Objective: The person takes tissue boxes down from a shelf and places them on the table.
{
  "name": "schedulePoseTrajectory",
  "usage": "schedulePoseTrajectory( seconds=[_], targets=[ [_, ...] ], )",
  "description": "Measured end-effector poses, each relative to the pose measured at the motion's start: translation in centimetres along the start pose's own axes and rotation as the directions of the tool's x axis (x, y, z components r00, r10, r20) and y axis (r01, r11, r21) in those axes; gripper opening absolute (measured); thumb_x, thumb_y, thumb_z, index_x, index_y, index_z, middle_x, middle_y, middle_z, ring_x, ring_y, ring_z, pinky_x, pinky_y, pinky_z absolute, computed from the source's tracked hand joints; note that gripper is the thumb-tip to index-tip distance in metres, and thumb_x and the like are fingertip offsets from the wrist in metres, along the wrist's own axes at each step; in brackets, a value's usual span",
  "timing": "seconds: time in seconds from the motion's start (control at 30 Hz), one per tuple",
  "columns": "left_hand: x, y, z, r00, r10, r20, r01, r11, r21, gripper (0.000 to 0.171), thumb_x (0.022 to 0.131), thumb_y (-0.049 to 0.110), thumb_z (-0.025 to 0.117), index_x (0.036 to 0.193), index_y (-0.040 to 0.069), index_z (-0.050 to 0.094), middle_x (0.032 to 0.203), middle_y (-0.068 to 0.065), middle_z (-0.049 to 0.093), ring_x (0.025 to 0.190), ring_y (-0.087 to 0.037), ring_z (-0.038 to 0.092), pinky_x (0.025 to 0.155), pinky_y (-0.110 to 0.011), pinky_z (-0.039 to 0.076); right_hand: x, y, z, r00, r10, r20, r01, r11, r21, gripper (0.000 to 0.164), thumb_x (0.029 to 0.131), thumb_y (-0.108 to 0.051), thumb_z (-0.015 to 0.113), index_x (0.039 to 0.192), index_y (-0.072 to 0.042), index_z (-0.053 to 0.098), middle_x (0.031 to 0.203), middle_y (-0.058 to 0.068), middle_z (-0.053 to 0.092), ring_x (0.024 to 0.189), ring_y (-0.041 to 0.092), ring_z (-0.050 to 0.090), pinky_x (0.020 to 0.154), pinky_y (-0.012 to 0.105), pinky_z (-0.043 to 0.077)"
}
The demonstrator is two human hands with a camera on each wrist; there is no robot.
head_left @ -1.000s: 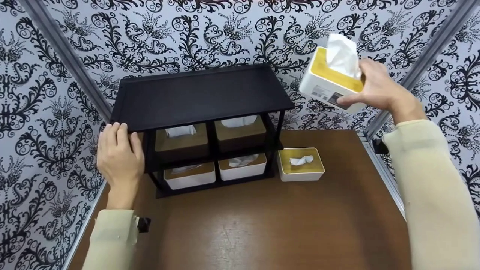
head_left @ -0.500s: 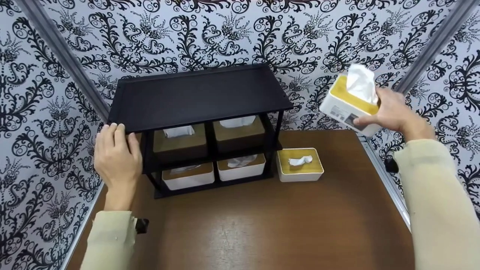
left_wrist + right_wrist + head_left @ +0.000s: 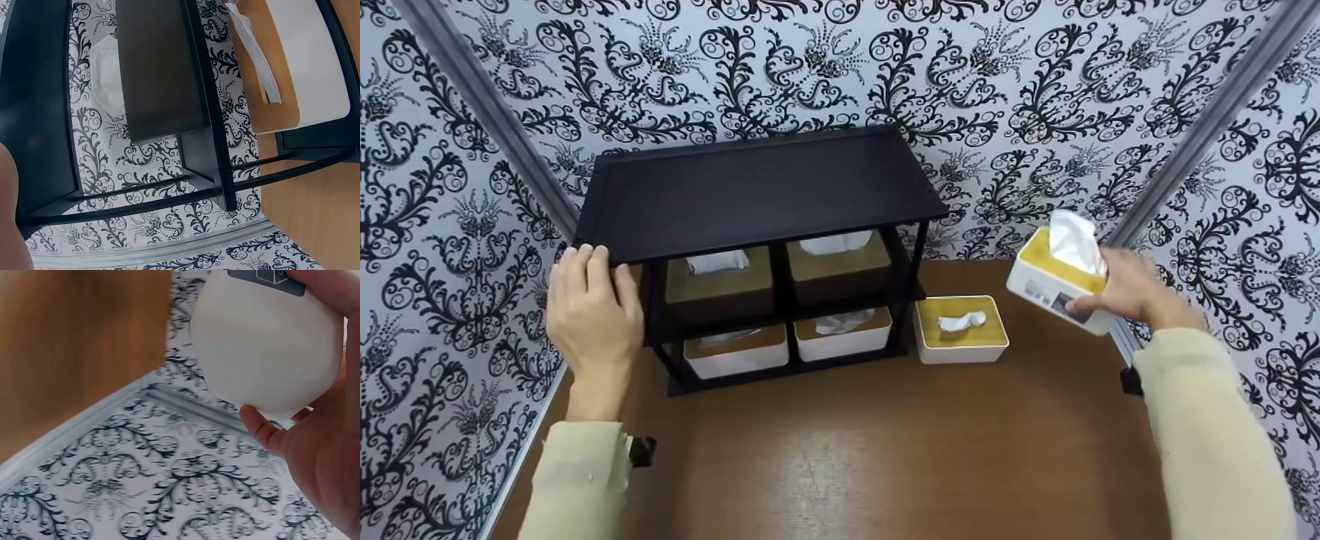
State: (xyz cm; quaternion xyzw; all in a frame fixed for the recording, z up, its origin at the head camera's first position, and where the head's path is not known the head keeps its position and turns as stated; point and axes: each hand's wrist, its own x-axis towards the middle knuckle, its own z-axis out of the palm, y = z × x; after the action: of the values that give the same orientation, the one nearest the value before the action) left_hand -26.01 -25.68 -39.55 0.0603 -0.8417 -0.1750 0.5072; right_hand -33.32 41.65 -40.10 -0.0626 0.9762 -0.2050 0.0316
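My right hand (image 3: 1132, 285) grips a white tissue box (image 3: 1054, 289) with a yellow wood-look lid by its right end, above the table's right rear part. A tissue sticks up from its top, and the box is tilted. In the right wrist view, its white end (image 3: 264, 343) lies between thumb and fingers. My left hand (image 3: 594, 311) rests with straight fingers on the front left corner of a black two-tier shelf (image 3: 765, 191). Another tissue box (image 3: 962, 349) stands on the table against the shelf's right side.
Inside the shelf are two tissue boxes on the upper tier (image 3: 720, 285) and two on the lower tier (image 3: 844, 343). The brown table (image 3: 840, 457) spreads out in front. Patterned walls (image 3: 825, 67) and metal frame posts (image 3: 1207, 135) enclose the back and sides.
My right hand has carried the tissue box first rightward and down, then further down toward the table. The left hand has stayed on the shelf corner.
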Motion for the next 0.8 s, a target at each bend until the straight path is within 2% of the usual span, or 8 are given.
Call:
schedulePoseTrajectory(
  seconds=[0.17,0.27,0.37,0.57,0.73,0.8],
  targets=[
    [-0.1,-0.1,0.0,1.0,0.016,-0.018,-0.016,1.0,0.004,0.035,0.097,0.025,0.052,0.119,0.001,0.065,0.125,-0.015,0.065,0.125,-0.034,0.055,0.114,-0.043,0.039,-0.5,1.7,2.4,0.997,0.029,0.068,-0.029,1.0,0.008,0.093,0.063,-0.047,0.086,0.133,-0.001,0.045,0.119,0.024,0.052,0.111,0.042,0.037,0.094,0.065,0.029],
    [-0.1,-0.1,0.0,1.0,0.02,-0.02,-0.02,1.0,0.009,0.035,0.097,0.025,0.052,0.119,0.001,0.065,0.124,-0.016,0.065,0.125,-0.035,0.055,0.115,-0.042,0.038,-0.9,2.6,3.7,0.994,0.055,0.1,-0.057,0.998,0.019,0.098,0.062,-0.049,0.086,0.136,-0.001,0.042,0.12,0.026,0.049,0.111,0.044,0.035,0.092,0.068,0.032],
    [0.0,-0.1,0.0,1.0,0.019,-0.015,-0.019,1.0,0.014,0.036,0.097,0.025,0.051,0.119,0.001,0.065,0.125,-0.016,0.065,0.125,-0.035,0.055,0.117,-0.04,0.037,-1.3,3.4,4.8,0.992,0.067,0.107,-0.068,0.998,0.006,0.105,0.061,-0.05,0.085,0.14,0.0,0.037,0.122,0.03,0.046,0.112,0.048,0.034,0.089,0.07,0.033],
    [0.1,0.1,-0.1,1.0,0.018,-0.011,-0.017,1.0,0.026,0.036,0.098,0.025,0.051,0.119,0.0,0.065,0.126,-0.016,0.065,0.125,-0.036,0.055,0.119,-0.039,0.035,-1.9,4.8,6.2,0.992,0.084,0.099,-0.082,0.996,-0.026,0.122,0.058,-0.051,0.086,0.149,0.002,0.023,0.124,0.035,0.042,0.107,0.049,0.034,0.087,0.067,0.035],
    [0.1,0.3,-0.1,1.0,0.019,0.0,-0.019,0.999,0.038,0.036,0.098,0.025,0.05,0.12,0.0,0.064,0.126,-0.016,0.064,0.125,-0.036,0.054,0.118,-0.04,0.036,-2.5,6.0,7.8,0.989,0.106,0.107,-0.104,0.994,-0.021,0.112,0.056,-0.049,0.086,0.141,0.004,0.035,0.117,0.034,0.043,0.102,0.046,0.033,0.082,0.061,0.036],
    [0.1,0.3,-0.1,1.0,0.016,0.006,-0.016,0.999,0.042,0.037,0.098,0.025,0.05,0.12,0.0,0.064,0.126,-0.016,0.064,0.126,-0.036,0.054,0.117,-0.041,0.036,-2.6,6.3,8.6,0.991,0.095,0.098,-0.093,0.995,-0.02,0.101,0.055,-0.048,0.087,0.13,0.005,0.044,0.111,0.031,0.047,0.1,0.045,0.035,0.082,0.057,0.035]
  ],
)
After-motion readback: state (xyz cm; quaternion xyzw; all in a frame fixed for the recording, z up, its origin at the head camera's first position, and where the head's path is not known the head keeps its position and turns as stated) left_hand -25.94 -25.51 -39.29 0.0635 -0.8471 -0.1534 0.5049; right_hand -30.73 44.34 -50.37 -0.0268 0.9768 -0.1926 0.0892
